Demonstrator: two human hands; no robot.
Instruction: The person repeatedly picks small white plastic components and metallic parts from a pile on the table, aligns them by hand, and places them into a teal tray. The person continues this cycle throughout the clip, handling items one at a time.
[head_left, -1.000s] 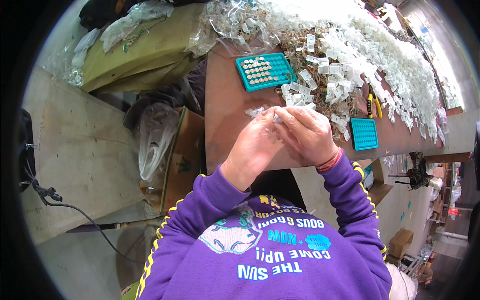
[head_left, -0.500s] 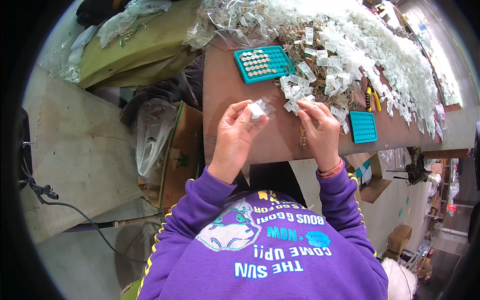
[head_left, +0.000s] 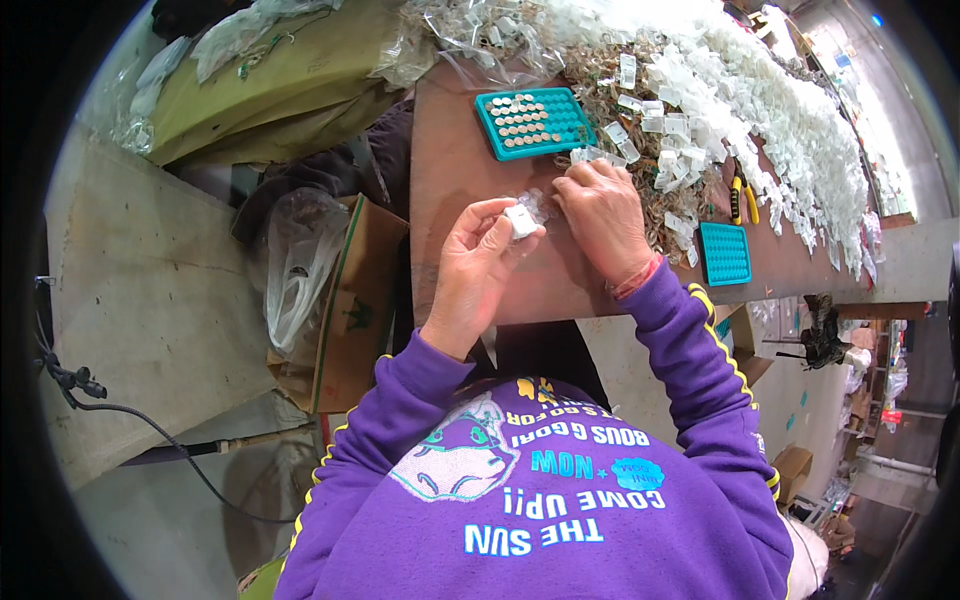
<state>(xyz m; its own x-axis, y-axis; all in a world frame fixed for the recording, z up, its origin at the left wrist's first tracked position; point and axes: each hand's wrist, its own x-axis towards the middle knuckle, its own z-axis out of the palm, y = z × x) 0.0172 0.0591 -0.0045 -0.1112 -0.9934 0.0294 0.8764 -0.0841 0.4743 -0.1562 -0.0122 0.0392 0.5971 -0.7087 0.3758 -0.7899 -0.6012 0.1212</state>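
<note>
Between thumb and fingers, my left hand (head_left: 478, 262) grips a small white plastic box (head_left: 520, 222) above the table. Some clear plastic pieces (head_left: 540, 205) show just beyond the box, between my two hands. My right hand (head_left: 606, 215) is palm down at the near edge of a heap of clear plastic boxes (head_left: 680, 125). Its fingers are bent and close together, and their tips are partly hidden. Behind the hands lies a teal tray (head_left: 550, 150) with rows of small round pale pieces in its left part.
A second teal tray (head_left: 725, 252) lies to the right, near yellow-handled pliers (head_left: 737, 200). The clear heap covers much of the brown table (head_left: 445, 150). Left of the table stand a cardboard box (head_left: 350, 300) and a plastic bag (head_left: 300, 270). A black cable (head_left: 160, 420) hangs farther left.
My right hand has moved left and away from me to the heap's edge, turning palm down. My left hand has stayed nearly in place with the white box.
</note>
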